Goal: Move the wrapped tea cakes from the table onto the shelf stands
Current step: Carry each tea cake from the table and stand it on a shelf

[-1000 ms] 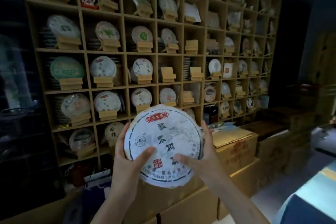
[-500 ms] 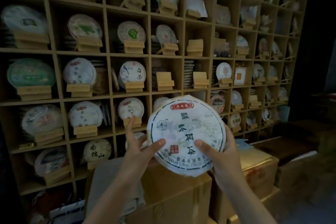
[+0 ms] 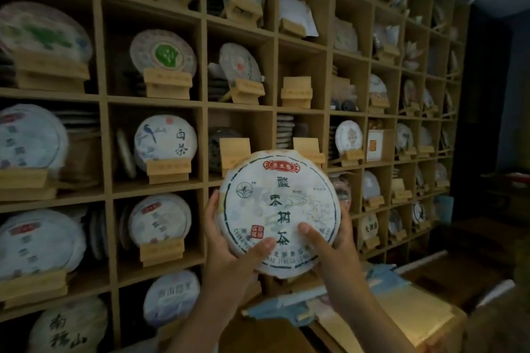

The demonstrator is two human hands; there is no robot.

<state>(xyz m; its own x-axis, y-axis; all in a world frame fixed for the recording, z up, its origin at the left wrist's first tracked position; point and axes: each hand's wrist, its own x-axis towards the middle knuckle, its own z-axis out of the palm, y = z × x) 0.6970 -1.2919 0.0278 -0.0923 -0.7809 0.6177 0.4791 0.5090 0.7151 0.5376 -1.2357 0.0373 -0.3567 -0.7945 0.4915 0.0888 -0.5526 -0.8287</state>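
2 bare forearms, no sleeves, left hand, right hand

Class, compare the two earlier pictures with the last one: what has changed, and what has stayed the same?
The tea cake has been carried closer to the shelf and raised, now in front of two empty stands. The left hand and right hand still grip its lower edge, thumbs on its face. Shelf contents unchanged.

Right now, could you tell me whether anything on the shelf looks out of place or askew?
Three wooden stands sit bare among filled ones: one in the row above the held tea cake, two right behind it. Both hands hold the cake flat-on; nothing looks spilled or damaged.
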